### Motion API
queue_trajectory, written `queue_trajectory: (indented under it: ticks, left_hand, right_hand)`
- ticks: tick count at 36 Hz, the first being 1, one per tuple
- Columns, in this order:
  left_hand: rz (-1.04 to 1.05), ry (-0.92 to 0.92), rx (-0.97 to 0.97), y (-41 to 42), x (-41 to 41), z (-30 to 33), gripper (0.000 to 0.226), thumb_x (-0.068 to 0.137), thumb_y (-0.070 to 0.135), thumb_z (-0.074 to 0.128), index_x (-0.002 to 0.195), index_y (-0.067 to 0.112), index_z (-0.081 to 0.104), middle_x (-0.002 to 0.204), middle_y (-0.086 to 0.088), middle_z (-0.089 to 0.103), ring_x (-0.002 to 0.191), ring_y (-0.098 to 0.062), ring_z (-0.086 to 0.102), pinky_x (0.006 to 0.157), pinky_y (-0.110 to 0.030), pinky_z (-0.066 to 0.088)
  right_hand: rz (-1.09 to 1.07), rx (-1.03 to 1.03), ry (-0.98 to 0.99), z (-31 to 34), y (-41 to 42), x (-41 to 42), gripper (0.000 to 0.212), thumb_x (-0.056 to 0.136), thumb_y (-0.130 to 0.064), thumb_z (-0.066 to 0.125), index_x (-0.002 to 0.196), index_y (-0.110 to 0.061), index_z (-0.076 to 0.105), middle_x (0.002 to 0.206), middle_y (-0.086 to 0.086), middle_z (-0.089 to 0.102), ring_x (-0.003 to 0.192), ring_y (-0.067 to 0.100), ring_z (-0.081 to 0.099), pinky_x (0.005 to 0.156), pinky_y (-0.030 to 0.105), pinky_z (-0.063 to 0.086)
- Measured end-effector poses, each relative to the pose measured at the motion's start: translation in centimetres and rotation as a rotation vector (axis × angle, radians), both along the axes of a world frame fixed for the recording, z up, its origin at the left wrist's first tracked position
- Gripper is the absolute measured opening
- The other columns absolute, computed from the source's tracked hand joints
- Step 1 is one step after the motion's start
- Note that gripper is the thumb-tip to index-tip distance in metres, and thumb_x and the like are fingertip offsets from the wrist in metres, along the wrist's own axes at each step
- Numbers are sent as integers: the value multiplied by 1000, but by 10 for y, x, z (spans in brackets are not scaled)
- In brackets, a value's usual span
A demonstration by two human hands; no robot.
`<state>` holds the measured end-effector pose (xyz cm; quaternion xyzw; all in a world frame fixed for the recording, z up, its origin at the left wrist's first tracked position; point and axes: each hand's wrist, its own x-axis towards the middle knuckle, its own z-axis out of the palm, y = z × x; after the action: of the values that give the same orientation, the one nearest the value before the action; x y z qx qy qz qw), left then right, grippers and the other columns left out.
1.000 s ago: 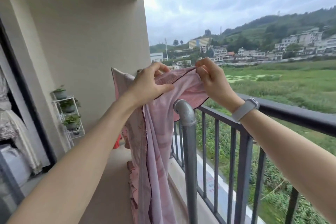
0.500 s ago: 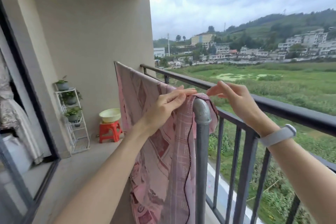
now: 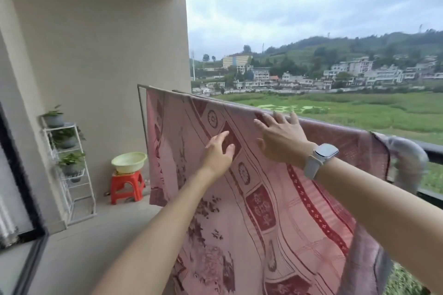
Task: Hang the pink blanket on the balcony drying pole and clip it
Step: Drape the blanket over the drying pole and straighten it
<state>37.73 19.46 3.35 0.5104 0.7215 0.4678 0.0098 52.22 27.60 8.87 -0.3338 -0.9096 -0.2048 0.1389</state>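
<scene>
Both hands are spread open, gripping nothing: the right hand (image 3: 280,141) and, at its 9 o'clock, the left hand (image 3: 219,153) are laid flat against the pink blanket (image 3: 251,199), which is draped over the drying pole (image 3: 407,151).

One camera only, worn on the head; it looks forward and slightly down along the balcony, close behind both forearms; the blanket (image 3: 239,199) fills 6 o'clock, the wall (image 3: 96,43) 10 o'clock, the hills (image 3: 335,48) 2 o'clock.
</scene>
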Motion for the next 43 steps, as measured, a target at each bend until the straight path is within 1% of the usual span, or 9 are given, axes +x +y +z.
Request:
queue_trajectory:
  ticks: [6, 11, 14, 16, 18, 22, 36, 41, 43]
  left_hand:
    - [143, 212, -117, -56, -97, -38, 48, 95, 32, 41, 141, 25, 31, 151, 1, 26, 140, -19, 20, 114, -45, 20]
    - [223, 182, -210, -83, -181, -72, 50, 95, 31, 42, 142, 18, 31, 150, -3, 28, 139, -19, 23, 114, -38, 20]
    - [211, 146, -259, -75, -223, -84, 51, 96, 31, 40, 143, 18, 28, 151, -3, 26, 139, -19, 21, 114, -39, 21]
    - [181, 141, -282, -58, -247, -84, 52, 96, 31, 40, 144, 18, 25, 151, -3, 24, 139, -21, 22, 113, -40, 22]
    - [147, 162, -267, -33, -270, -79, 52, 96, 32, 40, 144, 18, 26, 150, -3, 26, 138, -22, 25, 113, -40, 24]
    - [56, 238, -199, 32, -315, -58, 51, 96, 32, 40, 143, 18, 27, 148, -1, 29, 136, -20, 28, 112, -40, 26]
    - [-147, 226, -148, 207, -525, -11, 47, 96, 30, 42, 141, 23, 30, 146, 1, 31, 133, -18, 31, 110, -36, 28]
    - [-136, 190, -152, 235, -626, -12, 46, 96, 27, 42, 140, 19, 32, 145, -3, 32, 134, -20, 30, 109, -33, 25]
    - [-127, 180, -157, 248, -670, -16, 46, 96, 27, 43, 140, 20, 32, 145, -3, 33, 134, -20, 31, 108, -33, 26]
  right_hand:
    - [104, -10, 54, -50, -21, -83, 55, 96, -39, 30, 146, -23, 12, 154, 6, 12, 143, 28, 2, 113, 56, 2]
    - [-152, 220, 32, -64, 21, -125, 81, 90, -40, 41, 145, -22, -16, 150, 11, -24, 139, 35, -19, 100, 62, -23]
    - [-339, 263, 12, -46, 54, -151, 76, 89, -28, 44, 146, -12, -3, 154, 14, -4, 141, 34, -1, 110, 61, -5]
    - [-423, 262, 6, -35, 63, -175, 65, 83, -24, 47, 142, -12, 21, 142, 14, 22, 131, 33, 21, 109, 57, 18]
    - [-437, 238, 33, -27, 72, -201, 61, 84, -30, 47, 139, -18, 23, 128, 11, 33, 118, 30, 32, 104, 51, 28]
    - [-423, 238, 108, -20, 105, -261, 62, 91, -37, 41, 142, -16, 15, 134, 11, 36, 124, 31, 34, 107, 57, 21]
    - [-327, 207, 85, -12, 225, -516, 52, 94, -38, 35, 137, -10, 35, 113, 12, 60, 98, 30, 57, 82, 41, 45]
    - [-309, 266, 38, -13, 264, -611, 57, 95, -40, 33, 142, -8, 24, 133, 16, 45, 122, 33, 41, 102, 51, 30]
    - [-317, 249, 48, -13, 277, -650, 58, 96, -40, 32, 140, -4, 24, 130, 18, 47, 118, 34, 43, 102, 49, 29]
